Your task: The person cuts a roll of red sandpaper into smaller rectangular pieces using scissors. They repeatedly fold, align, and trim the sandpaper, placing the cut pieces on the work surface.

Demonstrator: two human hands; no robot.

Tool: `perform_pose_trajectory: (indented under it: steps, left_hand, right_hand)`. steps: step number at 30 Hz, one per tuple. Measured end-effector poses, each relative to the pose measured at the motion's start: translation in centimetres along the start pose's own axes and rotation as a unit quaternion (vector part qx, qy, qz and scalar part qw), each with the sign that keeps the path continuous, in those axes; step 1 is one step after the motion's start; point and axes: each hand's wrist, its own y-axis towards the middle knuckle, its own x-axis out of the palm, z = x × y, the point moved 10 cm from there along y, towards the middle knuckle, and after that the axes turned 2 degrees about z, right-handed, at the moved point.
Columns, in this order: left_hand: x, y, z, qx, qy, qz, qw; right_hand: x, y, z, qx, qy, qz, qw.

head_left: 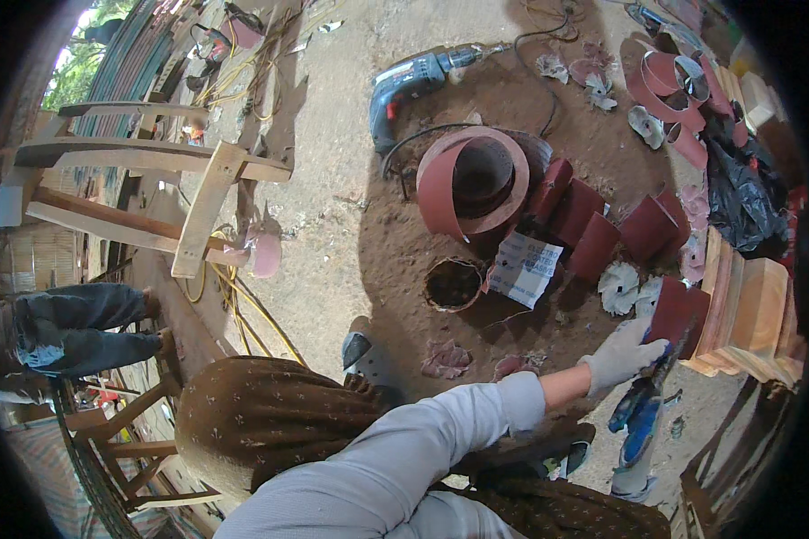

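Observation:
At the right, my left hand (618, 357), in a white glove with blue fingertips, reaches out from a pale grey-blue sleeve. Its fingers close on the lower edge of a curved maroon piece of sandpaper (679, 316). Just below lies a blue-and-white glove (636, 422); whether my right hand is inside it I cannot make out, as no right forearm shows. Farther left, a large roll of sandpaper (440, 193) stands on the dirt, with several curled maroon pieces (593, 242) beside it. One piece shows its pale printed backing (523, 269).
A blue power drill (413, 85) lies beyond the roll, its cord trailing away. Stacked wood pieces (751, 310) and a black plastic bag (742, 193) border the right. A wooden frame (144, 162) stands at the left, near another person's legs (81, 332). Yellow cables (243, 310) cross the floor.

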Motion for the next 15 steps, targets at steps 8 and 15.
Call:
perform_pose_trajectory:
  steps: [8,15]
  left_hand:
    - [-1.8,1.1,-3.9,-0.123,-0.320,0.052,0.938]
    - [3.1,-1.3,-1.4,-0.133,-0.236,-0.133,0.953]
  right_hand:
    - [-4.7,-1.6,4.6,0.009,-0.242,0.120,0.963]
    - [-2.8,-2.7,-1.4,-0.139,-0.638,0.172,0.737]
